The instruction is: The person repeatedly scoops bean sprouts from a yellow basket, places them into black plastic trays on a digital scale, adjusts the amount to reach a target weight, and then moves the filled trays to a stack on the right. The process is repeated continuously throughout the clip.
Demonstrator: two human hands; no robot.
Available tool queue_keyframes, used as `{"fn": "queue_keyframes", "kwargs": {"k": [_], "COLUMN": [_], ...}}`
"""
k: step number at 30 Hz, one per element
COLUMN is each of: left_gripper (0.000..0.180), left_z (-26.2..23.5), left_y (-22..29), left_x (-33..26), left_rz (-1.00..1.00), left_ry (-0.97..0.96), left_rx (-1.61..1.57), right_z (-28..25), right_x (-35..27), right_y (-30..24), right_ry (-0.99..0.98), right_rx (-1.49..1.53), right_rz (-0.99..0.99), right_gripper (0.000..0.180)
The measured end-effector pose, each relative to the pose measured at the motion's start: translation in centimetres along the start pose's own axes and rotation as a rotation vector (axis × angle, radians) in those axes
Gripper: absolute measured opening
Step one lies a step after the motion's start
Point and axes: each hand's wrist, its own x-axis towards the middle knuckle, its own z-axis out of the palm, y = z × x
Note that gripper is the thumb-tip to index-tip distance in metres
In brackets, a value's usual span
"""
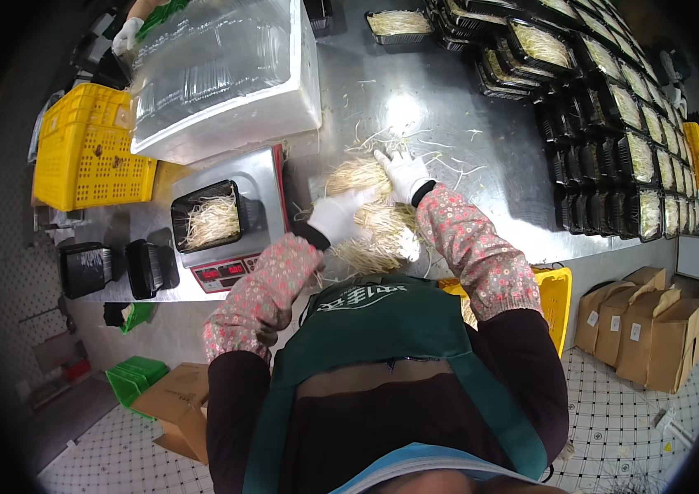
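Observation:
A pile of pale bean sprouts (378, 239) lies on the metal table in front of me, with loose strands scattered beyond it. My left hand (337, 216), in a white glove, reaches into the pile from the left; motion smears its fingers. On the far right side of the sprouts rests my right hand (405, 174), also gloved, its fingers stretched out and apart. To the left, a black plastic tray (208, 217) partly filled with sprouts sits on a weighing scale (260, 185) with a lit red display.
Empty black trays (145, 268) stand left of the scale. Behind it are a white foam box (226, 123) and a yellow crate (98, 152). Filled trays (540, 45) are stacked along the right. Cardboard boxes (646, 329) stand on the floor. Another person's gloved hand (127, 37) shows at far left.

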Motion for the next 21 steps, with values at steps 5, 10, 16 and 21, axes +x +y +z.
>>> {"fn": "queue_keyframes", "kwargs": {"k": [5,10,16,21], "left_gripper": [0.123,0.124,0.028,0.024], "left_z": [-1.1,1.4,3.6,0.7], "left_y": [-1.2,-1.7,-2.7,-0.7], "left_x": [4.8,7.9,6.4,2.9], "left_rz": [-0.129,-0.357,-0.306,-0.122], "left_ry": [0.217,-0.027,0.032,0.124], "left_rx": [0.240,0.120,0.149,0.189], "right_z": [-2.3,1.7,0.0,-1.8], "right_x": [-0.7,0.0,-2.2,-3.2], "right_y": [0.6,2.5,3.6,8.4], "right_ry": [-0.215,-0.252,-0.135,-0.106], "right_rx": [0.090,0.200,0.187,0.119], "right_rz": [0.072,0.117,-0.028,0.023], "right_gripper": [0.138,0.069,0.031,0.033]}}
